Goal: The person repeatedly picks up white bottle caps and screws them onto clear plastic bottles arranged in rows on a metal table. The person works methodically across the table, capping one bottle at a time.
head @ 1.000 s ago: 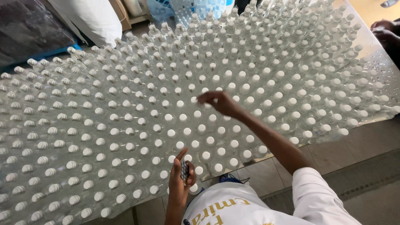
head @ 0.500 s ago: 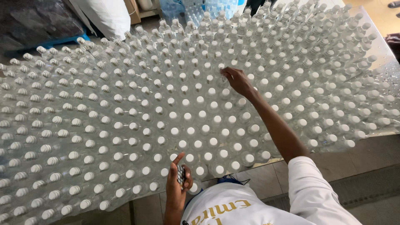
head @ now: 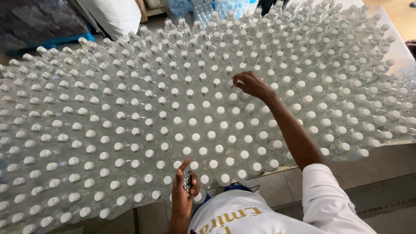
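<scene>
Nearest the camera, the person's white shirt fills the bottom edge, above a floor of pale tiles. Just in front of the shirt the left hand is closed around a small dark device (its make cannot be told), with the forefinger raised and pointing at the bottles.

Beyond that hand spreads the great block of clear plastic bottles, all upright, shoulder to shoulder in close rows, each with a white cap. The block runs from the near edge by the shirt out to both sides and up to the far edge of the view. What they stand on is hidden under them.

Over the middle of the block, the right arm stretches out and the right hand rests with its fingers curled down onto one capped bottle, pinching at its top; whether it truly grips cannot be told.

Past the far edge of the block lie a white sack, a dark plastic-covered heap to its left, and more wrapped bottles.
</scene>
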